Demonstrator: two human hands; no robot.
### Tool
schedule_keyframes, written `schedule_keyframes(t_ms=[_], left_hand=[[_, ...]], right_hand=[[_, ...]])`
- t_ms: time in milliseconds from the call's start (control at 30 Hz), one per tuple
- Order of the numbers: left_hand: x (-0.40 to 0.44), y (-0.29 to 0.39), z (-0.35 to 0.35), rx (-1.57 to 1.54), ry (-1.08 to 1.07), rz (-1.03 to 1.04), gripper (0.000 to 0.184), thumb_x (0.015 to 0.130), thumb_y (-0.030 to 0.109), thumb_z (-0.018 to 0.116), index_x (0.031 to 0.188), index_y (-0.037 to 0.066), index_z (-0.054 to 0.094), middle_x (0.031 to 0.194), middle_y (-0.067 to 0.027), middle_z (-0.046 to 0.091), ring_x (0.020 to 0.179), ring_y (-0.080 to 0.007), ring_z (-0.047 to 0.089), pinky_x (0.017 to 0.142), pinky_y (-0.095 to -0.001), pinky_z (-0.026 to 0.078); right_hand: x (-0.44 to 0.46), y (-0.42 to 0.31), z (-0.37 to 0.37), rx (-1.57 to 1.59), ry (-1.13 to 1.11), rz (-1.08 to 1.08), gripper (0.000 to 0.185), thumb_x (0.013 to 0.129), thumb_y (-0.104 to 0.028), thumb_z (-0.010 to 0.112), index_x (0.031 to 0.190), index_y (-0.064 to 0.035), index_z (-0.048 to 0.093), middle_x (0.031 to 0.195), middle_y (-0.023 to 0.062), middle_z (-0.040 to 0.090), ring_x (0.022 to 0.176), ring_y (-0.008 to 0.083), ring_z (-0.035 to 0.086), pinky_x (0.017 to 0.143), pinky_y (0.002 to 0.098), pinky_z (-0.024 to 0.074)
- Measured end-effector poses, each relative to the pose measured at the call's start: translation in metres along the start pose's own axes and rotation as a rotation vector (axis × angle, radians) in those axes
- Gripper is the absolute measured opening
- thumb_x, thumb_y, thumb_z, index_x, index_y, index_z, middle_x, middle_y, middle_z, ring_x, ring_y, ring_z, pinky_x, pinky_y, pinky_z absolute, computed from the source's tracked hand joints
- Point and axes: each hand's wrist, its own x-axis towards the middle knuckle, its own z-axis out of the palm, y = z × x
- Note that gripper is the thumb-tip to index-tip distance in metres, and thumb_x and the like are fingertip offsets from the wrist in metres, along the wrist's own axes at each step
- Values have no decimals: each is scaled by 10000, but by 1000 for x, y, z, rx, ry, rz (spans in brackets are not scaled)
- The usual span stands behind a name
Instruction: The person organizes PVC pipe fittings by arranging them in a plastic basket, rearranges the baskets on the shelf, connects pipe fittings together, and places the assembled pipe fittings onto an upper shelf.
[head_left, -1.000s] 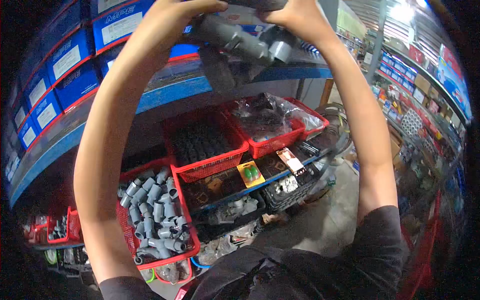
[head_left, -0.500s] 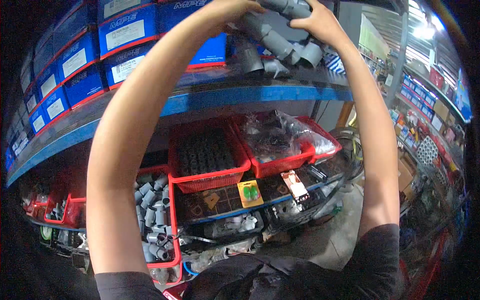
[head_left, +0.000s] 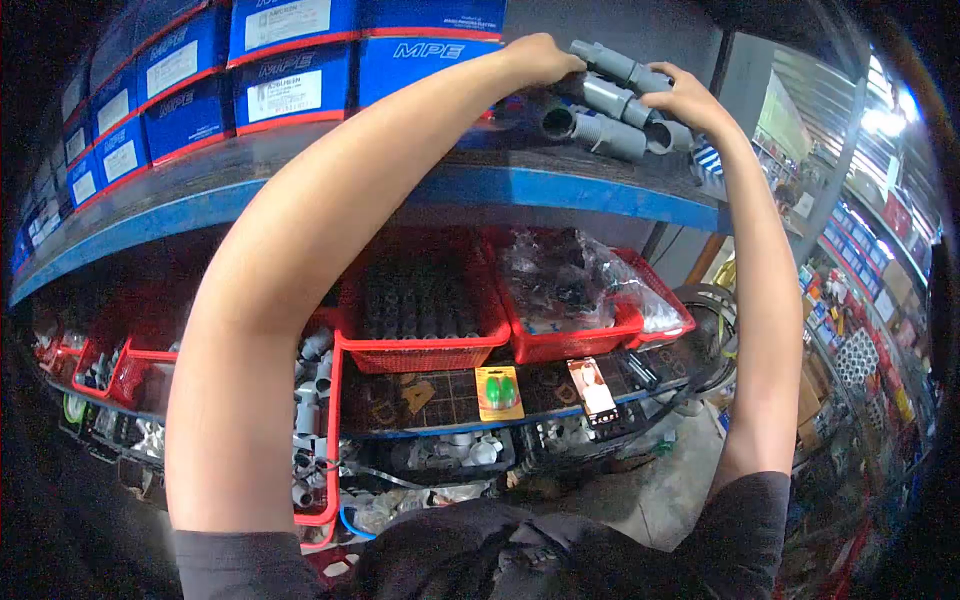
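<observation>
Several grey plastic pipe fittings lie stacked on the upper shelf in the head view. My right hand (head_left: pixel 697 103) grips the right end of the top pipe fitting (head_left: pixel 615 66), thumb and fingers on either side of it. At the left end of the stack is my left hand (head_left: pixel 543 60), its fingers curled in; what they hold, if anything, is hidden. Below the top one lies another grey fitting (head_left: pixel 606 97). A threaded grey fitting (head_left: pixel 610 137) rests lowest, near the shelf's front, beside a short open-ended fitting (head_left: pixel 672 136).
Blue boxes (head_left: pixel 420 70) fill the shelf's left side. A blue shelf edge (head_left: pixel 600 195) runs across. Below stand a red basket of dark parts (head_left: pixel 430 355), a red basket with plastic bags (head_left: pixel 570 345) and a red bin of grey fittings (head_left: pixel 335 420). A carded green item (head_left: pixel 498 393) lies nearby.
The view has shifted, so shelf and boxes sit lower and further right. Both hands appear lower, still at the fittings. The fittings now lie stacked closely, more lined up than before.
</observation>
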Motion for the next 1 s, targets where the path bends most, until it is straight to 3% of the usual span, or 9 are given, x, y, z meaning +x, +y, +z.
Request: schedule_keyframes(t_ms=[100, 200, 233, 333, 367, 433, 467, 533, 1000], left_hand=[[4, -1, 12, 235, -70, 110, 641, 722, 543, 550, 1046, -9, 577, 1056, -234, 552, 947, -335, 546, 838, -365, 412], [4, -2, 16, 119, -34, 301, 716, 720, 618, 487, 1037, -17, 582, 1085, -237, 537, 990, -365, 524, 863, -402, 391], [2, -3, 17, 114, -41, 305, 716, 720, 618, 487, 1037, -17, 582, 1085, -237, 537, 990, -365, 524, 863, -402, 391], [-7, 2, 14, 46, -219, 457, 840, 710, 675, 438, 1241, 25, 421, 1282, -222, 372, 1195, -339, 358, 1010, -355, 253], [-12, 6, 9, 45, -237, 444, 840, 710, 675, 438, 1241, 25, 421, 1282, -222, 372, 1195, -339, 358, 1010, -355, 253], [-21, 16, 1, -4, -464, 332, 611, 755, 426, 586, 1225, 60, 453, 1148, -165, 517, 1015, -270, 503, 839, -372, 387], [-24, 19, -1, -7, -475, 332, 611, 755, 426, 586, 1225, 60, 453, 1148, -165, 517, 1015, -270, 503, 839, -372, 387], [-28, 20, -4, -96, -629, 237, 792, 748, 519, 560, 1337, 74, 274, 1309, -181, 356, 1213, -291, 323, 1002, -363, 217], [-38, 25, -15, -42, -657, 229, 859, 682, 505, 634, 1327, 57, 286, 1286, -180, 380, 1179, -277, 368, 976, -344, 260]], right_hand=[[3, 13, 9, -30, -17, -25, 601, 603, -237, 604, 1150, -15, 486, 1054, 160, 543, 953, 216, 514, 849, 290, 379], [5, 20, 12, -80, -22, 3, 604, 595, -223, 593, 1152, -16, 484, 1056, 159, 542, 957, 225, 513, 857, 297, 375], [5, 21, 11, -47, -42, -4, 695, 584, -326, 662, 1166, 6, 479, 1101, 204, 535, 1013, 272, 516, 878, 308, 387], [17, 43, 13, -67, -125, -91, 649, 627, -331, 645, 1167, -10, 484, 1110, 186, 536, 1021, 251, 513, 886, 306, 381], [8, 33, 11, -84, -164, -85, 569, 664, -244, 562, 1161, 16, 468, 1090, 152, 536, 996, 212, 499, 877, 288, 368], [8, 36, 14, -112, -198, -69, 537, 718, -271, 555, 1167, 10, 469, 1091, 153, 539, 979, 204, 511, 856, 291, 384], [16, 53, 16, -82, -212, -65, 541, 730, -283, 555, 1177, 7, 463, 1099, 155, 537, 985, 204, 511, 855, 292, 387], [17, 62, 15, -85, -200, -17, 563, 756, -320, 555, 1203, 3, 446, 1124, 159, 527, 1008, 211, 505, 862, 298, 388], [24, 60, 6, -154, -371, -87, 509, 866, -434, 410, 1175, -36, 475, 1090, 111, 545, 996, 187, 493, 860, 273, 375]])
